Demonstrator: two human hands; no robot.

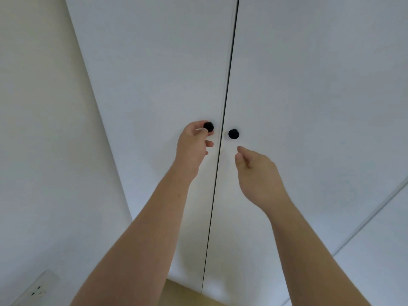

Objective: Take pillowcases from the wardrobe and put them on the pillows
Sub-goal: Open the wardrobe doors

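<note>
Head view, only view available.

Step in hand: opening the wardrobe (276,40), the first stage of the task. Both doors were shut, and the dark seam (227,85) between them ran unbroken from top to bottom. No pillowcases were visible; judged to be inside, behind the doors. No pillows in frame either.

Left hand (193,144): raised to the left knob (209,127) on the left door (154,74). Thumb and forefinger were curled onto the knob in a pinch, the other fingers loosely bent below it and touching nothing.

Right hand (257,171): just below the right knob (233,134) on the right door (320,96), not in contact. Thumb and forefinger were part-extended with a small gap between them, the rest curled in; it held nothing.

Next move, as judged: the right hand needs a short rise to close on its knob, then both knobs need a pull straight out toward the body so the doors swing clear.

Surroundings: white wall (44,107) at left, a socket (36,288) low on it, a strip of yellowish floor (187,292) at the wardrobe's foot.
</note>
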